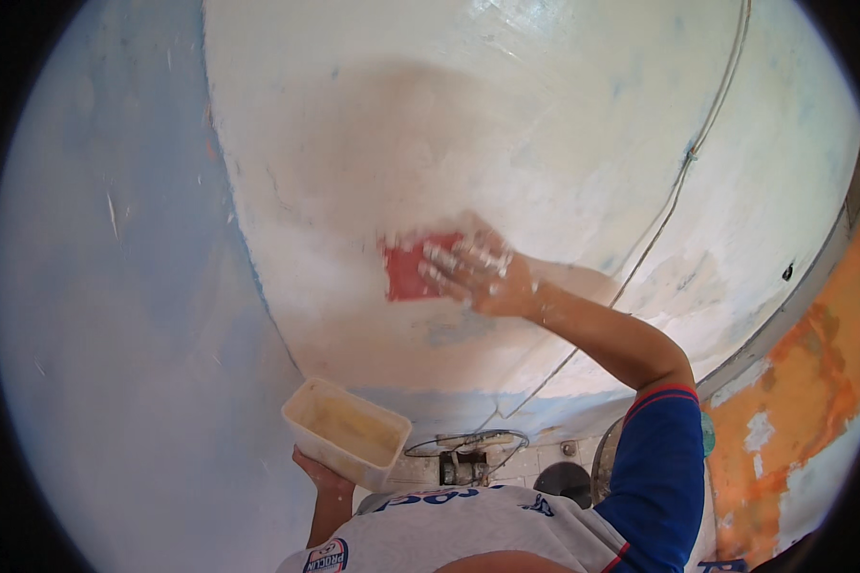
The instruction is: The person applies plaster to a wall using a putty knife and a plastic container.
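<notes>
Supporting the tub [339, 460] at 7 o'clock, the left grip [321, 470] curls beneath it, fingers mostly hidden; slackening could drop it. At centre, the right grip [483, 272], fingers spread, holds the red spreader [403, 273] against the wall [354, 143]; uneven pressure could leave ridges.

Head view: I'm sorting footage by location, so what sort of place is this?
Probably a room under renovation: the whitish wall is patchy, the orange wall is blotched, and the white-smeared right hand holds a red flat tool.
</notes>
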A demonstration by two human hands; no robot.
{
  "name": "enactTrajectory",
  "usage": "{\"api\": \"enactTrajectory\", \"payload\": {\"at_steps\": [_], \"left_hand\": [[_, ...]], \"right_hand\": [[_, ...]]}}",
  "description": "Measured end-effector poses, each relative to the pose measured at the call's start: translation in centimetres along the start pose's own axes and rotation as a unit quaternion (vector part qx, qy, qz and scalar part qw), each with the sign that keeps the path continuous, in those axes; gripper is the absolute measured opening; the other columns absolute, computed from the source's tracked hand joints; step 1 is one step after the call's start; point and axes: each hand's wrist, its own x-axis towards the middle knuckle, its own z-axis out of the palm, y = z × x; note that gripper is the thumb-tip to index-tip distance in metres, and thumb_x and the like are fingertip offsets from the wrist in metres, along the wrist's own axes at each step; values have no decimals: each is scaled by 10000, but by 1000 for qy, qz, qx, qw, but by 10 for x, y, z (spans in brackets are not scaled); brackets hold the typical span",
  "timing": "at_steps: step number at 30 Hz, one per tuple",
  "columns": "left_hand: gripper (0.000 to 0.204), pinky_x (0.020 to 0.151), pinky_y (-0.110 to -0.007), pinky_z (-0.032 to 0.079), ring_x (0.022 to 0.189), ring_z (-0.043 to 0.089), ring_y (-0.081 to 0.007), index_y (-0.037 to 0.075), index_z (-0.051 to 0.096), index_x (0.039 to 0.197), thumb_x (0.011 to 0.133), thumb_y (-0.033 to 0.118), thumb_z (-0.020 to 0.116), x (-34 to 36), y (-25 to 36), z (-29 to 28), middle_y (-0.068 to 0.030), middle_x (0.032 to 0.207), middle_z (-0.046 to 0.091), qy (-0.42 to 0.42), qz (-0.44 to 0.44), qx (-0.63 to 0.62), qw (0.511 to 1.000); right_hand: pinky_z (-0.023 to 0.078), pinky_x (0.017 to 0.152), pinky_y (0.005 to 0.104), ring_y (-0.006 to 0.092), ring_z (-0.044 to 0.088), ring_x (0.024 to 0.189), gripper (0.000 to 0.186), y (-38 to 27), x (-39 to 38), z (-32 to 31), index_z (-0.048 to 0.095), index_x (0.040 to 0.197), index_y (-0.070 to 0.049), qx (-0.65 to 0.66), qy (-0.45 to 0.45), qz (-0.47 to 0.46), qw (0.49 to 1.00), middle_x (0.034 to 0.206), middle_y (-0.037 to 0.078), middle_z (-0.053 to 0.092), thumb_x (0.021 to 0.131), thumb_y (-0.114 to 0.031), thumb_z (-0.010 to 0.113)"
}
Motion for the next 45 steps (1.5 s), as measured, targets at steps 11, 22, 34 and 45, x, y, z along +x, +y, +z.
{"api": "enactTrajectory", "payload": {"at_steps": [11,22,34,45], "left_hand": [[700,1107,-519,466,1337,542,-343,150,503,1492,1001,618,329,16,27,8,-88,1474,563,-9,8,-9,1000],[725,1127,-518,451,1366,518,-342,133,474,1517,1011,629,325,31,41,1,-102,1511,529,-43,-43,0,998],[685,1123,-539,450,1341,537,-349,127,479,1509,1023,595,360,41,58,-31,-105,1489,542,-52,-53,-20,997],[664,1121,-543,453,1336,546,-333,140,480,1503,1029,598,396,30,66,-30,-95,1486,542,-64,-62,-39,995]], "right_hand": [[525,720,402,312,626,914,480,170,104,-69,738,1216,-138,-158,9,256,954,1105,80,732,759,7,722],[489,814,448,302,599,923,417,152,70,-89,710,1267,-120,-84,76,266,957,1059,126,683,859,-39,720],[484,983,477,261,636,1258,396,-40,28,-46,744,1233,-218,60,-119,108,985,1380,46,681,839,-191,762],[501,771,428,341,579,824,480,145,54,-98,714,1253,-62,-187,35,343,920,961,125,706,800,96,699]]}}
